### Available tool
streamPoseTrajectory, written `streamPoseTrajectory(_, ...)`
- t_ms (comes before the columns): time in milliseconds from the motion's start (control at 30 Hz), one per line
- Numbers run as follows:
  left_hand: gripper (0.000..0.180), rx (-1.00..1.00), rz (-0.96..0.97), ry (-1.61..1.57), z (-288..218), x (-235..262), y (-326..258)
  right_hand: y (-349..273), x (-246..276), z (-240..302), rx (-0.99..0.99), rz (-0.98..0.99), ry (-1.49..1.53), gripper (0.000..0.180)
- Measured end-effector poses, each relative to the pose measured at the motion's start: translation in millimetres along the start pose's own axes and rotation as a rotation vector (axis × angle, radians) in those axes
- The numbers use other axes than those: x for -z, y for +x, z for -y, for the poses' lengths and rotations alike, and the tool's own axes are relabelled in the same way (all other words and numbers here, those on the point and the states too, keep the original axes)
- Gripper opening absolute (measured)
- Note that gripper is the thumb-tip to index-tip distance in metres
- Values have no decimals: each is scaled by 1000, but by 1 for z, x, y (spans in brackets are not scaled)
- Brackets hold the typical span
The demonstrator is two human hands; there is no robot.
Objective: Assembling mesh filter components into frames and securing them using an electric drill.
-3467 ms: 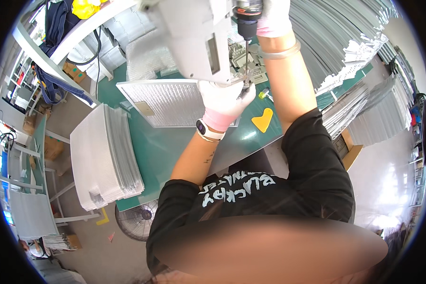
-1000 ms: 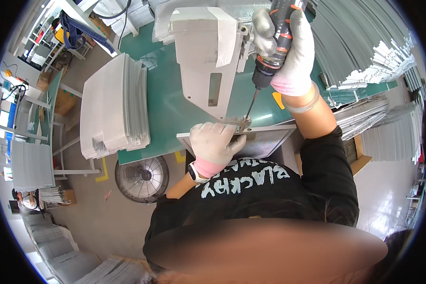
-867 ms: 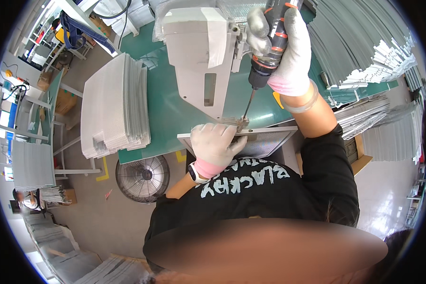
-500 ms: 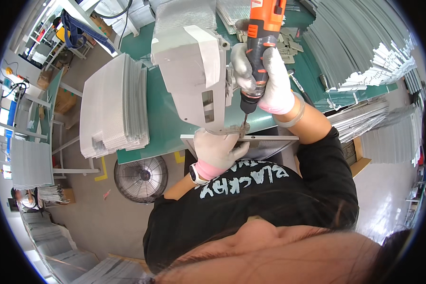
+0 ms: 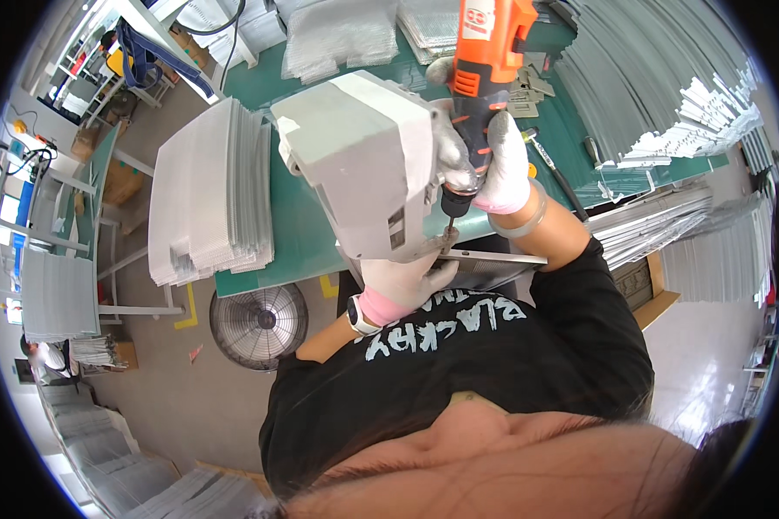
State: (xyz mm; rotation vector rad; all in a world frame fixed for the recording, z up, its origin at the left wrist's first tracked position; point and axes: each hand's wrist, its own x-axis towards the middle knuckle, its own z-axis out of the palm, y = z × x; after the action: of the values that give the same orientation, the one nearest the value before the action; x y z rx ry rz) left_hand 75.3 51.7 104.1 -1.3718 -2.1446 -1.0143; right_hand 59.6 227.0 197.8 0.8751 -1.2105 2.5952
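My right hand (image 5: 504, 164), in a white glove, is wrapped round an orange and black cordless screwdriver (image 5: 485, 73) that points down toward me. Its bit meets a small metal bracket (image 5: 446, 240) at the near end of a grey housing (image 5: 355, 164) with tape strips on it. My left hand (image 5: 395, 284), also gloved, is closed round that near end, thumb by the bracket. A grey-framed panel (image 5: 493, 259) sits at the same joint, close against my shirt; part of it is hidden behind the left hand.
Stacks of pale perforated sheets (image 5: 208, 186) stand at the left of the green table (image 5: 307, 251). More thin panels (image 5: 658, 86) pile up on the right. A hammer (image 5: 556, 173) and flat beige pieces (image 5: 528, 91) lie beyond my right hand. A floor fan (image 5: 260, 324) stands lower left.
The grey housing has tilted and turned, its far end dropping nearer to me and showing more of its top. The screwdriver and right hand have shifted slightly toward me with it.
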Motion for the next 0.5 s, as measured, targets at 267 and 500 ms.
streamPoseTrajectory(267,30,-20,84,156,10,11,18,28,1,31,164,-274,-221,45)
streamPoseTrajectory(500,29,46,219,296,49,7,39,80,-46,128,296,-751,-1036,51)
